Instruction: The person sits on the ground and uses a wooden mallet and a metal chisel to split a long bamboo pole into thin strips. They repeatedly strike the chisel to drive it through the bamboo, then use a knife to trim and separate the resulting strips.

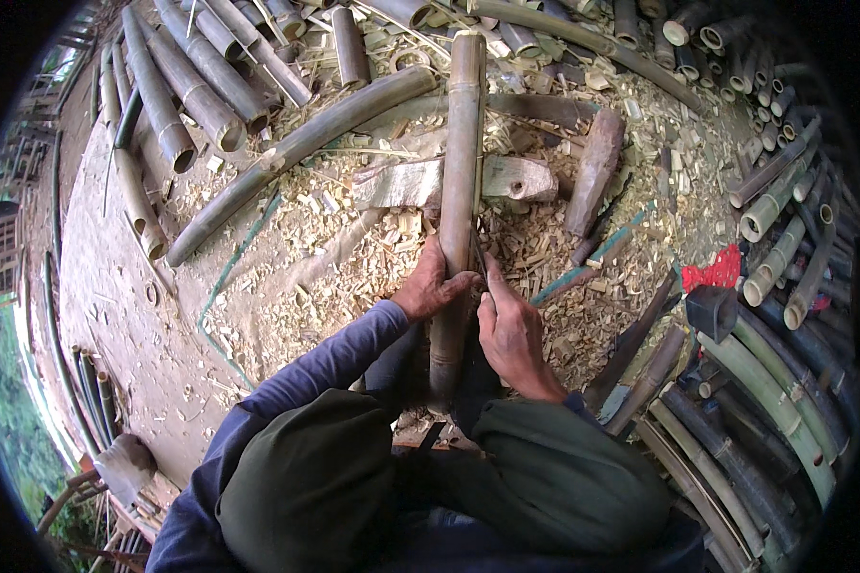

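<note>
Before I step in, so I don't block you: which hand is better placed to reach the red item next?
Probably the right hand: it is nearer the red item, on the same side of the bamboo pole, while the left hand grips the pole's left side.

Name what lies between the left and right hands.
The head view shows a bamboo pole between them, the left hand gripping it and the right hand close beside it.

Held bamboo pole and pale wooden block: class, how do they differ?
The held bamboo pole runs up the picture; the pale wooden block lies crosswise beneath it. The pole is long, round and brownish; the block is shorter and paler, with a hole near its right end. The left hand grips the pole; neither hand touches the block.
</note>
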{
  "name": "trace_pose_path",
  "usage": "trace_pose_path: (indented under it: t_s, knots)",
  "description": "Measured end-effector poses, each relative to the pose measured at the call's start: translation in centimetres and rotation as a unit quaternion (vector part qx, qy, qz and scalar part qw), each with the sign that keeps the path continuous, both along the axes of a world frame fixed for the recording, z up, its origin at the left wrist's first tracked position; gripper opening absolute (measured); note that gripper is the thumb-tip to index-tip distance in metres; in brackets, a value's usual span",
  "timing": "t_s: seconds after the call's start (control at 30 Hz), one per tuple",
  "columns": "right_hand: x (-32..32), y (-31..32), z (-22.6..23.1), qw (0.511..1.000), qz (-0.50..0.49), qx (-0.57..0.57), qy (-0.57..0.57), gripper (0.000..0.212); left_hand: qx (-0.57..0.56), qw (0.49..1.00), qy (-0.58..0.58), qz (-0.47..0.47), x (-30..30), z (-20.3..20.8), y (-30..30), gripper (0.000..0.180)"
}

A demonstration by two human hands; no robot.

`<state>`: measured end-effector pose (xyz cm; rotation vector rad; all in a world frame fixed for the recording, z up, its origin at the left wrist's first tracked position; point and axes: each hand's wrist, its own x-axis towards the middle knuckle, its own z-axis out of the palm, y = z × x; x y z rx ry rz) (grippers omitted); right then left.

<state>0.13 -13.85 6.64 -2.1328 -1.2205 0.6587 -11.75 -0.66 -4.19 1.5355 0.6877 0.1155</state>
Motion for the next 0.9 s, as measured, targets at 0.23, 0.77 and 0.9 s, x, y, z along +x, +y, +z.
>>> trace_pose_path:
  t_s: [0.23,0.77,0.9]
  knots:
    - [-0.3,1.0,-0.3,0.998,-0.046,-0.032,0.035,0.045,0.030,0.998,0.047,-0.018,0.4,0.8,0.1,0.072]
    - [2.4,4.0,1.0,0.998,-0.045,-0.023,0.024,0.044,0.011,1.000,0.001,-0.012,-0.3,-0.7,0.3,0.084]
    - [3.6,5.5,0.1,0.999,-0.034,0.012,-0.004,0.043,-0.070,0.997,0.001,-0.032,-0.4,0.1,0.6,0.073]
